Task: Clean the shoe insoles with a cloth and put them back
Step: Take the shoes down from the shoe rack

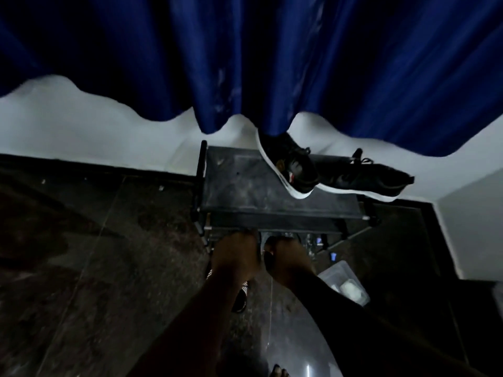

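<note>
And we're looking down in dim light; a big blue curtain (pixel 245 50) fills the whole top of the view, its wavy hem hanging over a white wall (pixel 81 126); below that spreads a dark marbled floor (pixel 95 268), glossy near the bottom.

Centre stage, a black rack (pixel 245 186) stands against the wall; on its dusty top shelf, over at the right side, sit two black sneakers with white soles; the first shoe (pixel 291 167) has its back end tucked under the curtain hem and its toe near the shelf's front edge; the second shoe (pixel 375 183) lies just beside it, jutting past the rack's right end; whether the insoles sit inside them, I cannot tell.

Both forearms reach forward and down; the left hand (pixel 235 257) and the right hand (pixel 290 262) are side by side at the rack's front, below the top shelf; a dark strip (pixel 269 261) lies against the right hand's inner edge; it's all blur, so whether either hand's fingers are clenched or released, I cannot tell.

Right of the arms, a clear tub (pixel 340 270) rests on the floor with a white lump (pixel 351 288) inside; a striped thing (pixel 244 292) peeks out under the left wrist.
</note>
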Motion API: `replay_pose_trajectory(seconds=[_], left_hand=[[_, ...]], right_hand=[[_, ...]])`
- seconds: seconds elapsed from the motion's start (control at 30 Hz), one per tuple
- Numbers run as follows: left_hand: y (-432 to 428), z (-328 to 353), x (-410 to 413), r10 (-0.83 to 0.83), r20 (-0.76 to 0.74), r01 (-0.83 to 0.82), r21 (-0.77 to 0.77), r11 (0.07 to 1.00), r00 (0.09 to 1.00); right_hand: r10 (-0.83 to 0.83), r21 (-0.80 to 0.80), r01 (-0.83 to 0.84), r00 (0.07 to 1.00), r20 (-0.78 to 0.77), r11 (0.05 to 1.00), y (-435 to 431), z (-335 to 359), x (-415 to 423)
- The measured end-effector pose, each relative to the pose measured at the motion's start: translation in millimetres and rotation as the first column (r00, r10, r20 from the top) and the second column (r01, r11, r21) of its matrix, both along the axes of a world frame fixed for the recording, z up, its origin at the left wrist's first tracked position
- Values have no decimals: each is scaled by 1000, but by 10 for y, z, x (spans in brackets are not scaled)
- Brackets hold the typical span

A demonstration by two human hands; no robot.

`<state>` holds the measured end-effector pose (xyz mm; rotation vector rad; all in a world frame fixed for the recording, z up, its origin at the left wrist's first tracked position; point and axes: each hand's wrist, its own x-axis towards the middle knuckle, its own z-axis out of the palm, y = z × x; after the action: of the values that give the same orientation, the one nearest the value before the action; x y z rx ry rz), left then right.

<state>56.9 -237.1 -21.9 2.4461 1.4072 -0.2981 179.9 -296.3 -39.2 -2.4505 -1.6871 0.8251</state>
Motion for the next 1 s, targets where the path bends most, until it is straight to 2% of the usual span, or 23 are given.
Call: replay_pose_trajectory(seconds=[0.2,0.37,0.47,0.63,0.73,0.83,1.0], left_hand=[[195,639,246,-67,89,59,93,994,994],[415,975,418,-184,84,169,166,972,979],[503,1082,601,-227,69,215,153,964,971],[603,1058,1112,-250,63,245,79,966,966],[681,900,1512,-216,66,220,-61,974,974],[788,635,1970,-159,66,165,-95,982,985],[800,360,2390,53,94,-39,-140,989,994]], right_hand=[[-45,30,43,997,58,999,118,743,205],[-63,87,54,992,110,995,253,1150,482],[-128,93,117,984,127,989,290,1361,779],[-186,-17,193,964,191,981,207,1446,1519],[-242,-41,258,940,239,965,139,1349,1967],[-270,-39,291,922,278,956,104,1203,2396],[-155,-104,203,922,355,974,60,900,3011]])
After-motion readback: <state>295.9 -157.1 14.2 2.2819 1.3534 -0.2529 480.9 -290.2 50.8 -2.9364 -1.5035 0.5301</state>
